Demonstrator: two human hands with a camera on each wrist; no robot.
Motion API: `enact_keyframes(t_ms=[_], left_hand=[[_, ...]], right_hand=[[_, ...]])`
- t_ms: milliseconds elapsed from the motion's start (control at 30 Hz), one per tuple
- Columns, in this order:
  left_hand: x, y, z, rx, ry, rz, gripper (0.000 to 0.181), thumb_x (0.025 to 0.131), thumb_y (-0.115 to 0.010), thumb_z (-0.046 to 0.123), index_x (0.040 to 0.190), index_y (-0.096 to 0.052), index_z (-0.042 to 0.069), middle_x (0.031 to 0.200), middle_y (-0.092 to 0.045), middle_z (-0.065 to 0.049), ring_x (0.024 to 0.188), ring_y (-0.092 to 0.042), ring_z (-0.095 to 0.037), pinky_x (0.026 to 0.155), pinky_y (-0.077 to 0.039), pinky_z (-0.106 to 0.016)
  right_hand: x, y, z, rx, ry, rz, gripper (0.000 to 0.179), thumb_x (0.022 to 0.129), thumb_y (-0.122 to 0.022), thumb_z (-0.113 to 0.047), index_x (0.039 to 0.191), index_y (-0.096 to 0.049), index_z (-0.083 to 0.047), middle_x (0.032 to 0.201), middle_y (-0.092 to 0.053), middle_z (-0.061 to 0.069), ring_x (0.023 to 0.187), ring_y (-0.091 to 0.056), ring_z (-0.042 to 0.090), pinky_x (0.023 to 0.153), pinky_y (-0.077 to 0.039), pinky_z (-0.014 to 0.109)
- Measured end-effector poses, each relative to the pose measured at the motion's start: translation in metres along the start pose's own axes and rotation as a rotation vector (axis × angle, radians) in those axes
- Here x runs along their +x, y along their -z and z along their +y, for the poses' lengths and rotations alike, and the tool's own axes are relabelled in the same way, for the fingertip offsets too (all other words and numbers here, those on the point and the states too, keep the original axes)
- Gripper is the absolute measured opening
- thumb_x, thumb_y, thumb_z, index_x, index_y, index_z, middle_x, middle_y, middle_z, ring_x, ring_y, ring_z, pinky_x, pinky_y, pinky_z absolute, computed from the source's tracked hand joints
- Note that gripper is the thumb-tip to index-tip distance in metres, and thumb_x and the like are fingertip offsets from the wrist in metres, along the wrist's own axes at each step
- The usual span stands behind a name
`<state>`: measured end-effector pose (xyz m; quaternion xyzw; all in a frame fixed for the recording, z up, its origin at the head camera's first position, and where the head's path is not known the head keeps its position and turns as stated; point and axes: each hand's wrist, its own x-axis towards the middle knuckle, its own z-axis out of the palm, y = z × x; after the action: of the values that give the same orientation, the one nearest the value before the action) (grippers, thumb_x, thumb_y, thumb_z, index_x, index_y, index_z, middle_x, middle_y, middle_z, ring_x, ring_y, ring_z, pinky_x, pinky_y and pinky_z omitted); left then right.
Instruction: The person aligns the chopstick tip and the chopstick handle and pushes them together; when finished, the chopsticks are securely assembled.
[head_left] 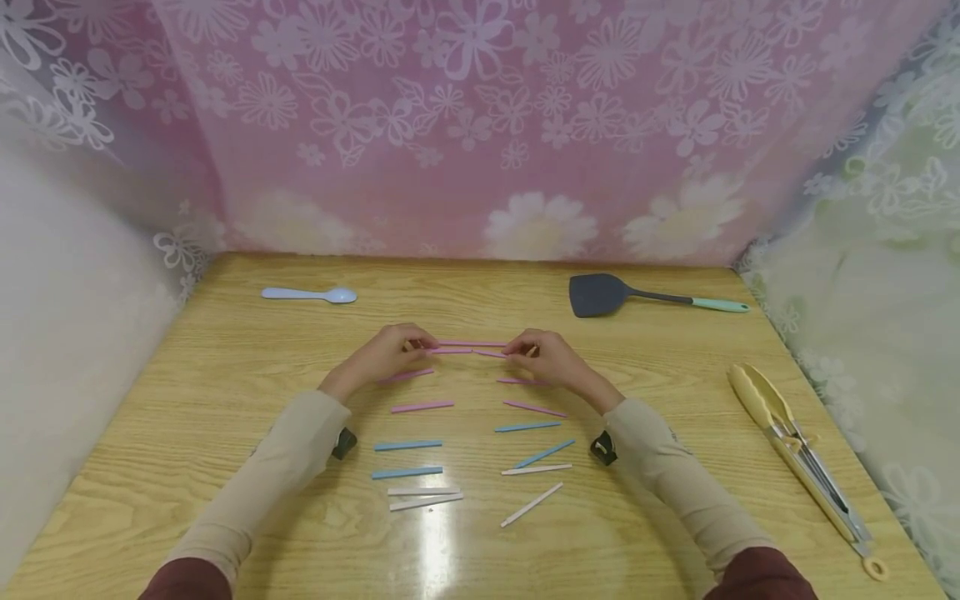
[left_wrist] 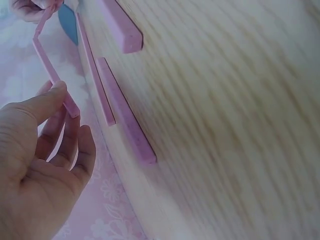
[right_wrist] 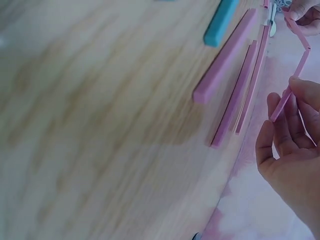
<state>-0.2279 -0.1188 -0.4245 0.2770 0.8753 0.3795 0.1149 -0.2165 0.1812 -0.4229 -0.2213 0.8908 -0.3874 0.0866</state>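
Note:
My left hand [head_left: 390,354] pinches one slim pink stick [left_wrist: 50,62] between thumb and fingers, the other fingers loosely bent. Opposite it, my right hand [head_left: 551,358] pinches a second pink stick [right_wrist: 302,64] the same way. The inner ends of these two sticks meet between the hands, at a slight angle, as both wrist views show. Just behind them in the head view a longer pink stick [head_left: 472,343] lies across the table. Under or near each hand lies another pink stick, one at the left [head_left: 408,377] and one at the right [head_left: 519,382], partly covered.
Nearer me lie more pink sticks [head_left: 422,407], blue sticks [head_left: 408,446] and white sticks [head_left: 425,502], in left and right groups. A pale blue spoon [head_left: 307,295] and a dark spatula [head_left: 600,295] lie at the back. Tongs [head_left: 802,458] lie along the right edge.

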Motion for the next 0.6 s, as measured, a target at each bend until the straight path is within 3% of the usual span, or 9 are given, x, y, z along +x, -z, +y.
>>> enact_keyframes(t_ms=[600], left_hand=[[-0.0009,0.0016,-0.0015,0.023,0.004,0.003,0.023,0.093,-0.059,0.004,0.114,-0.068,0.006,0.106,-0.064,-0.008,0.089,-0.059,-0.020,0.077,-0.052,-0.032]], right_hand=[[0.0008,-0.0020,-0.0005,-0.017,0.036,-0.005,0.012,0.090,-0.064,-0.008,0.100,-0.071,-0.004,0.091,-0.064,0.005,0.080,-0.057,0.015,0.071,-0.051,0.028]])
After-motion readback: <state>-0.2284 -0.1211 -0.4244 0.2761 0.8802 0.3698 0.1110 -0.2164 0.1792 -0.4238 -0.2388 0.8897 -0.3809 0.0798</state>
